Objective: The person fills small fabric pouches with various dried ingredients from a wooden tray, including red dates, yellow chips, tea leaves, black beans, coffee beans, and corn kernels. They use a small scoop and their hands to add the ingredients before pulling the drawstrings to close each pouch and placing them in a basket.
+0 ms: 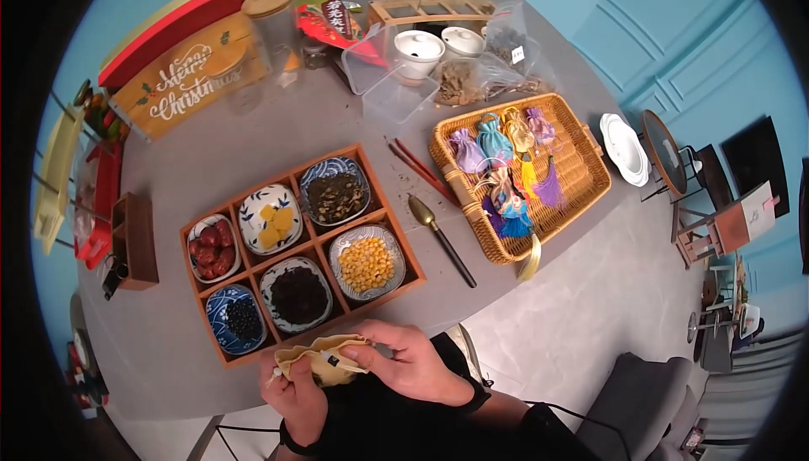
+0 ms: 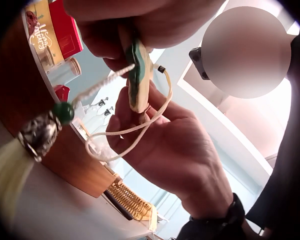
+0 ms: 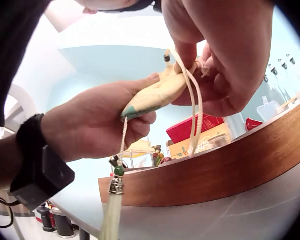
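Observation:
Close to the table's front edge, both hands hold a cream drawstring pouch (image 1: 324, 350) by its gathered mouth. My left hand (image 1: 303, 393) grips its left side, thumb on the near face. My right hand (image 1: 413, 364) pinches the opposite end of the mouth between thumb and fingers. Green patterning shows along the pouch's lower part in the wrist views. From its bottom hangs a pale tassel (image 3: 112, 215) with a green bead (image 3: 119, 170) and a silver-coloured cap. A looped cream drawstring (image 2: 165, 102) with a small dark bead dangles beside the right hand. The pouch's inside is mostly hidden.
Just beyond the hands, a wooden divided box (image 1: 404, 246) holds small dishes of corn kernels, red dates and other dry goods. A dark-handled scoop (image 1: 447, 250) lies right of it. Farther right, a wicker tray (image 1: 581, 183) holds several tasselled pouches. Jars and lidded cups stand behind.

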### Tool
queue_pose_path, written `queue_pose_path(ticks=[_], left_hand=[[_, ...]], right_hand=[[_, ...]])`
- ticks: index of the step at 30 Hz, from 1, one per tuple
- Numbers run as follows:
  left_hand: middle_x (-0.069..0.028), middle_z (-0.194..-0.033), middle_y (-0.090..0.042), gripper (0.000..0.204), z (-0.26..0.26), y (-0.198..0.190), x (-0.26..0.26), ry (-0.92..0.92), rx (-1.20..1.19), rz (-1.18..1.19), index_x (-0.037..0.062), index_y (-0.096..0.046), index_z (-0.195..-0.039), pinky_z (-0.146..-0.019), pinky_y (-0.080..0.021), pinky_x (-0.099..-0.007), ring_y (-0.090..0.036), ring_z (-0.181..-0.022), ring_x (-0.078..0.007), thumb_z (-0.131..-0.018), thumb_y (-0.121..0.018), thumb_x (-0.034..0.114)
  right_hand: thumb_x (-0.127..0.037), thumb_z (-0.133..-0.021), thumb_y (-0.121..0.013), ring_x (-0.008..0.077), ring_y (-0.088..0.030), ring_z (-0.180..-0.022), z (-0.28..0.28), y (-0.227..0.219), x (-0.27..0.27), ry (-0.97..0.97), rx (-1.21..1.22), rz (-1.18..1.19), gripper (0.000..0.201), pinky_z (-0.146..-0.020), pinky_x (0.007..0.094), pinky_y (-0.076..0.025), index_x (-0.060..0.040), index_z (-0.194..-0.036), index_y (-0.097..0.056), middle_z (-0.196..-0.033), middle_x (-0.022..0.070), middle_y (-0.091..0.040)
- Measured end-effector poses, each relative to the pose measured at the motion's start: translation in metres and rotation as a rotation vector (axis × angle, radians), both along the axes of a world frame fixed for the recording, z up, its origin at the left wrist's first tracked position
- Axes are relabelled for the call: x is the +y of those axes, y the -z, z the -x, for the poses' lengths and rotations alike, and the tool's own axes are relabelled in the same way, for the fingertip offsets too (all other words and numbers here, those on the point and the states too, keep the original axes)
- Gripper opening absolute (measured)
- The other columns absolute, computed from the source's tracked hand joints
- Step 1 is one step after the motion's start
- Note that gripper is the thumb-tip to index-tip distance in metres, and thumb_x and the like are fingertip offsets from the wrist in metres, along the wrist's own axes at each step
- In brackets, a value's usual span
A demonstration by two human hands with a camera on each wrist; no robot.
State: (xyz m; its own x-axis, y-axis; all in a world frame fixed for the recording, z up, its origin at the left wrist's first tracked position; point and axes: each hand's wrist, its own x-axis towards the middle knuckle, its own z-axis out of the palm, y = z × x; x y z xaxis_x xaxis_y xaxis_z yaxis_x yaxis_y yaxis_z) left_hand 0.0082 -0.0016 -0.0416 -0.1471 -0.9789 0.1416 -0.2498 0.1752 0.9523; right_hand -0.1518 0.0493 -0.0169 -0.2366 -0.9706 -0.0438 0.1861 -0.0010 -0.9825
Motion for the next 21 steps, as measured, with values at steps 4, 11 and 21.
queue_pose_path(ticks=[4,11,21], left_hand=[[-0.0059,-0.089,-0.056,0.031,0.001,0.0,0.006,0.03,0.076,-0.012,-0.0051,-0.059,-0.088,-0.068,-0.043,-0.0233,-0.054,-0.077,-0.0099,-0.096,-0.055,0.024],[-0.0043,-0.053,-0.053,0.031,-0.013,0.006,-0.006,-0.039,0.164,0.038,0.0009,-0.055,-0.104,-0.04,-0.033,-0.0201,-0.046,-0.04,-0.0096,-0.104,-0.039,0.028],[-0.0035,-0.056,-0.051,0.028,-0.084,0.036,-0.038,-0.361,0.011,0.008,-0.0004,-0.055,-0.1,-0.04,-0.033,-0.0194,-0.043,-0.044,-0.0066,-0.104,-0.041,0.023]], right_hand=[[-0.007,-0.095,-0.06,0.0061,-0.057,-0.084,0.005,0.005,0.004,-0.053,-0.136,-0.032,0.015,-0.072,0.0232,-0.048,0.003,-0.106,-0.064,-0.093,0.0052,-0.066],[-0.008,-0.096,-0.059,0.0059,-0.06,-0.086,0.061,-0.011,0.033,0.236,0.127,-0.008,0.018,-0.075,0.0218,-0.049,0.0027,-0.109,-0.063,-0.096,0.0036,-0.067],[-0.01,-0.098,-0.051,0.0084,-0.058,-0.084,0.186,-0.031,0.086,0.763,0.264,0.173,0.019,-0.077,0.023,-0.046,0.0036,-0.108,-0.059,-0.097,0.0038,-0.064]])
